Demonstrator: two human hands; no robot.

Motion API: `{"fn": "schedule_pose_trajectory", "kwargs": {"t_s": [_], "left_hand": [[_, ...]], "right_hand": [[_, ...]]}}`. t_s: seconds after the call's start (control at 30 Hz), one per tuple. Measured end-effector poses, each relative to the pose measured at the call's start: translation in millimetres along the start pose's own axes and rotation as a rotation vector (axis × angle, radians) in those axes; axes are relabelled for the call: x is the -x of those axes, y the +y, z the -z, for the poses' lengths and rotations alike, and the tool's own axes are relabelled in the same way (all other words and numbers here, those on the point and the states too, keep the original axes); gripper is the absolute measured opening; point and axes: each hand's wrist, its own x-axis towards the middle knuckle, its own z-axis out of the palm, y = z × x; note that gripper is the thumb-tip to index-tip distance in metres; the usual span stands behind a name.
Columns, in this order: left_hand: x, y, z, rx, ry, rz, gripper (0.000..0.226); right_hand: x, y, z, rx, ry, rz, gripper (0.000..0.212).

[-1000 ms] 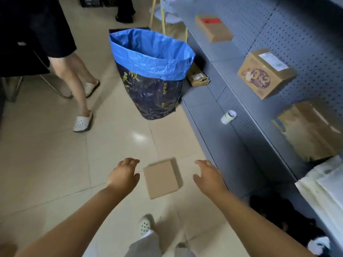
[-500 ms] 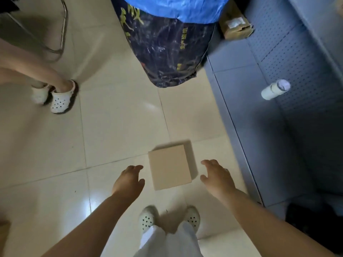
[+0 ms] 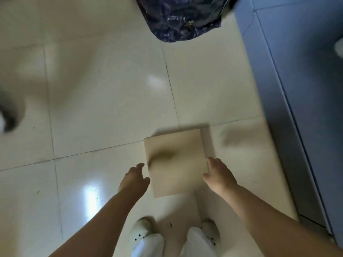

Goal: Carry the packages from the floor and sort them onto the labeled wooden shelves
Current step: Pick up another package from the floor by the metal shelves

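Observation:
A flat square cardboard package (image 3: 176,162) lies on the pale tiled floor just ahead of my feet. My left hand (image 3: 134,179) is at its left edge, fingers spread, thumb close to the box side. My right hand (image 3: 219,175) is at its right edge with fingers apart, the fingertips at or just touching the cardboard. Neither hand has closed around the box. The image is blurred by motion.
A dark blue printed sack (image 3: 181,17) stands on the floor ahead. The grey-blue base of the shelving unit (image 3: 300,108) runs along the right side. My white perforated shoes (image 3: 141,234) are at the bottom. A blurred dark shape (image 3: 9,115) sits at the left edge.
The view has tilted further down and closer to the floor. Both hands have moved in from beside the box to its left and right edges. The other person's feet have left the view.

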Motion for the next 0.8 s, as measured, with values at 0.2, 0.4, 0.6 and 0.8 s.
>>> {"fn": "schedule_pose_trajectory", "kwargs": {"t_s": [0.2,0.4,0.6,0.8], "left_hand": [[-41.9,1.3,-27.8,0.303,-0.119,0.098,0.061],[-43.8,5.5,-23.2,0.422,-0.145,0.046,0.069],[-2.7,24.6,3.0,0.520,-0.099,0.011,0.059],[58.8,53.9,58.2,0.580,-0.033,-0.019,0.055]], "right_hand": [[-51.3,2.8,-29.5,-0.287,0.013,-0.077,0.072],[-56.9,-0.3,-28.4,-0.707,-0.025,-0.132,0.045],[-21.0,-1.4,5.3,-0.853,-0.003,-0.181,0.046],[45.4,-14.9,77.2,-0.993,0.031,-0.217,0.084]]}}
